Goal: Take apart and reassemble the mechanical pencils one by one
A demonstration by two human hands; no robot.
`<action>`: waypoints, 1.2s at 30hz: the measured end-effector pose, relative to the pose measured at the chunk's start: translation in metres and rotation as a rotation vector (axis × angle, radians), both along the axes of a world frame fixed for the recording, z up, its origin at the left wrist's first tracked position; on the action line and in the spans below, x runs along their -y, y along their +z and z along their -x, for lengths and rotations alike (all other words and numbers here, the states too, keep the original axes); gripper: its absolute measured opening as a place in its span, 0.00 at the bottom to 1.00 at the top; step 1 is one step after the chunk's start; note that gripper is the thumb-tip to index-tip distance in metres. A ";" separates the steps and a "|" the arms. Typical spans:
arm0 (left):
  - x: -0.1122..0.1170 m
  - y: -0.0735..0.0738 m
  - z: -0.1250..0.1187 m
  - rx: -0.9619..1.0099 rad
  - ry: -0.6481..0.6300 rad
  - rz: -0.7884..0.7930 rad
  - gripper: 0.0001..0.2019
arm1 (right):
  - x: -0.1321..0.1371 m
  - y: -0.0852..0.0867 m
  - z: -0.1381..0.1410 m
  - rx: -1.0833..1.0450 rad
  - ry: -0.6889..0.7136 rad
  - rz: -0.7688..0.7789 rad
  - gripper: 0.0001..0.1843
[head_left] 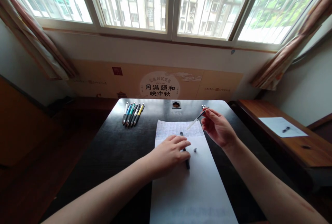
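Observation:
My right hand is raised over the far right edge of the paper, pinching a thin pen refill between thumb and fingertips. The refill is dark at the held end and pale and translucent toward its lower left end. Lower and to the left, my left hand rests on the sheet with its fingers closed over a black pen barrel. Both ends of that barrel show; its middle is hidden under the fingers. Just right of this hand lies a small grey cone-shaped pen tip, touched by neither hand.
A long white paper with rows of writing at its far end lies on the black table. Several pens lie side by side at the back left. Small objects sit behind my right hand. A wooden side table stands at right.

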State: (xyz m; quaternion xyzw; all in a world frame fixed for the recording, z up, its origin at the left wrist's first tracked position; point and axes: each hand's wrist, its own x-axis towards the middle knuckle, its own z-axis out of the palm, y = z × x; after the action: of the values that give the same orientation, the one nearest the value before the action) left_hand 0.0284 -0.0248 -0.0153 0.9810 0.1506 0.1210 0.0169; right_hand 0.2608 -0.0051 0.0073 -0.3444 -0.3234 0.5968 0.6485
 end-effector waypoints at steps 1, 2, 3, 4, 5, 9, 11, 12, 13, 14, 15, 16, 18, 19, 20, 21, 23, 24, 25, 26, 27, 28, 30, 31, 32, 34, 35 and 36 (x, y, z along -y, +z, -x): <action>-0.001 0.001 0.000 0.002 0.000 0.002 0.07 | 0.001 0.000 0.001 0.000 0.005 -0.001 0.17; -0.002 0.002 0.001 0.004 0.003 0.008 0.07 | 0.002 0.001 0.002 0.003 0.011 -0.001 0.17; -0.003 0.003 0.002 0.006 0.008 0.019 0.08 | 0.002 0.001 0.002 0.007 0.017 0.002 0.17; -0.004 0.005 0.003 0.011 0.018 0.037 0.09 | 0.003 0.002 0.002 0.011 0.023 0.007 0.17; -0.004 0.007 0.004 0.018 0.031 0.059 0.09 | 0.003 0.002 0.002 0.013 0.028 0.014 0.17; -0.006 0.016 0.009 0.074 0.100 0.155 0.11 | 0.002 0.002 -0.001 0.005 0.042 0.037 0.16; -0.007 0.018 0.012 0.142 0.148 0.218 0.11 | 0.002 0.002 -0.003 -0.009 0.043 0.037 0.16; -0.007 0.019 0.013 0.186 0.183 0.259 0.11 | 0.001 0.002 -0.003 -0.018 0.045 0.032 0.16; -0.008 0.019 0.015 0.232 0.223 0.307 0.11 | 0.001 0.002 -0.004 -0.029 0.045 0.025 0.16; -0.008 0.020 0.017 0.276 0.268 0.357 0.12 | 0.001 0.002 -0.004 -0.041 0.046 0.015 0.17; -0.009 0.021 0.018 0.312 0.317 0.404 0.12 | 0.001 0.002 -0.004 -0.049 0.046 0.002 0.17; -0.009 0.023 0.020 0.338 0.364 0.446 0.12 | 0.001 0.002 -0.003 -0.051 0.045 -0.014 0.16; -0.009 0.026 0.021 0.365 0.439 0.518 0.13 | 0.002 0.002 -0.003 -0.040 0.039 -0.050 0.16; -0.008 0.028 0.022 0.367 0.460 0.549 0.14 | 0.003 0.002 -0.003 -0.029 0.032 -0.068 0.15; -0.008 0.029 0.022 0.363 0.469 0.576 0.14 | 0.003 0.002 -0.002 -0.018 0.022 -0.085 0.14; -0.007 0.031 0.021 0.355 0.468 0.600 0.14 | 0.003 0.002 -0.002 -0.008 0.009 -0.100 0.14; -0.006 0.032 0.020 0.333 0.462 0.619 0.14 | 0.004 0.003 -0.002 0.008 -0.019 -0.125 0.14; -0.005 0.033 0.019 0.322 0.461 0.619 0.13 | 0.005 0.003 -0.002 0.015 -0.032 -0.134 0.14; -0.005 0.033 0.018 0.312 0.464 0.618 0.13 | 0.005 0.003 -0.001 0.023 -0.040 -0.142 0.14; -0.004 0.033 0.018 0.305 0.469 0.617 0.13 | 0.006 0.003 -0.001 0.031 -0.046 -0.148 0.14; -0.004 0.033 0.017 0.301 0.473 0.618 0.12 | 0.006 0.003 0.000 0.040 -0.051 -0.153 0.14; -0.004 0.033 0.017 0.299 0.474 0.622 0.12 | 0.006 0.004 0.001 0.049 -0.054 -0.157 0.13; -0.004 0.033 0.017 0.300 0.469 0.628 0.12 | 0.008 0.004 0.003 0.069 -0.065 -0.164 0.14; -0.004 0.033 0.017 0.301 0.465 0.629 0.12 | 0.008 0.004 0.003 0.079 -0.072 -0.167 0.14; -0.004 0.034 0.018 0.303 0.463 0.630 0.12 | 0.008 0.004 0.004 0.088 -0.077 -0.168 0.14; -0.005 0.033 0.018 0.314 0.463 0.640 0.12 | 0.009 0.004 0.004 0.104 -0.085 -0.172 0.14; -0.005 0.033 0.018 0.324 0.466 0.647 0.12 | 0.009 0.004 0.004 0.108 -0.088 -0.175 0.14; -0.006 0.032 0.018 0.336 0.468 0.653 0.12 | 0.009 0.004 0.004 0.113 -0.089 -0.178 0.14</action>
State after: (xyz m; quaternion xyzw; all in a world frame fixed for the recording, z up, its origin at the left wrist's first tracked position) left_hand 0.0101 -0.0193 0.0166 0.8303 0.3946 0.2254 0.3225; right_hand 0.2572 -0.0141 0.0113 -0.3326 -0.3953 0.5160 0.6833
